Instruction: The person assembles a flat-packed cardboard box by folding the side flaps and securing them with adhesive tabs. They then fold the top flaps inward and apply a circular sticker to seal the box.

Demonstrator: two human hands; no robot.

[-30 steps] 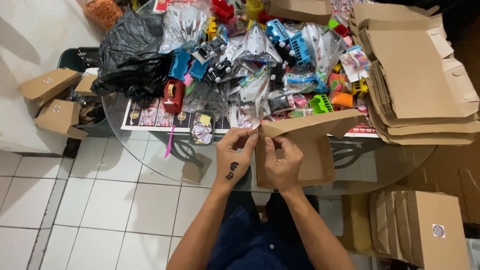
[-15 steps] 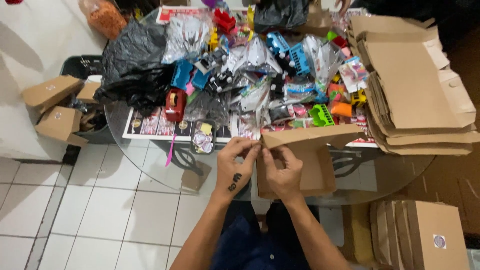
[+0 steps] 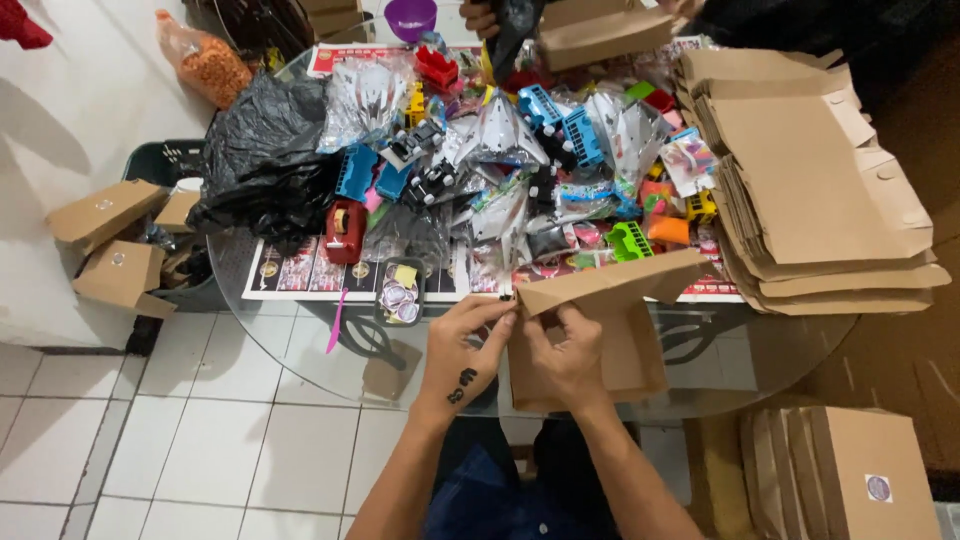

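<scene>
Both hands work a brown cardboard box (image 3: 610,320) that is partly folded and held over the near edge of the round glass table (image 3: 300,345), at lower centre of the frame. The left hand (image 3: 465,345) pinches the left end of the box's lid flap with fingertips closed on it; the right hand (image 3: 565,355) lies just right of it, fingers curled over the front wall, gripping the cardboard. The box stretches rightward and slightly up from the hands, its long axis running left to right along the lid edge, so most of it lies to the right of both hands, and the right hand is nearer its middle.

Just left of the left hand, on the table, a small dark tray (image 3: 400,290) holds round stickers and a yellow paper scrap. Beyond it the table carries a heap of plastic-wrapped toys (image 3: 500,150), with a black plastic bag (image 3: 265,150) at upper left and a red toy (image 3: 345,230) beside it. At upper right a stack of flat cardboard blanks (image 3: 820,190) rests on the table. Finished closed boxes (image 3: 860,470) stand at lower right on the floor, and two more boxes (image 3: 110,240) lie at left by a dark basket (image 3: 170,165). At the top edge another person's hand (image 3: 485,15) is near a folded box (image 3: 600,30).
</scene>
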